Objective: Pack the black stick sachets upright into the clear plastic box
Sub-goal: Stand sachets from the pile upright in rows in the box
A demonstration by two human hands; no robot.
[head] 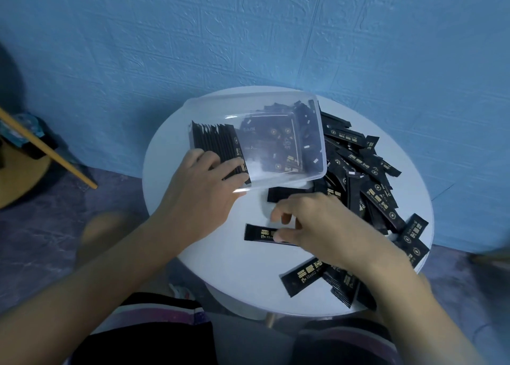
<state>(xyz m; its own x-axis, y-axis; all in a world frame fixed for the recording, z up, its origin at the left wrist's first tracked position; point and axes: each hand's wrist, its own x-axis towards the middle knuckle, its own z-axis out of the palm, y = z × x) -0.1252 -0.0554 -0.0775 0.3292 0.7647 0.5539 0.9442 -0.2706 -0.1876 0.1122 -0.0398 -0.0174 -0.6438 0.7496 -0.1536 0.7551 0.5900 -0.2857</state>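
A clear plastic box (278,99) lies tilted on its side on the round white table (220,268), its opening toward me. A row of black stick sachets (218,141) stands packed against its left wall. My left hand (204,190) reaches into the opening and presses its fingers against that row. My right hand (317,226) hovers low over the table with fingers curled, its thumb and fingers pinching one loose black sachet (259,232). Another sachet (284,193) lies just beyond the fingertips. A pile of loose sachets (364,171) covers the table's right side.
A blue textured wall rises right behind the table. More sachets (300,276) lie near the table's front edge. A wooden stick (47,146) leans at the far left over dark objects on the floor. My knees sit below the table edge.
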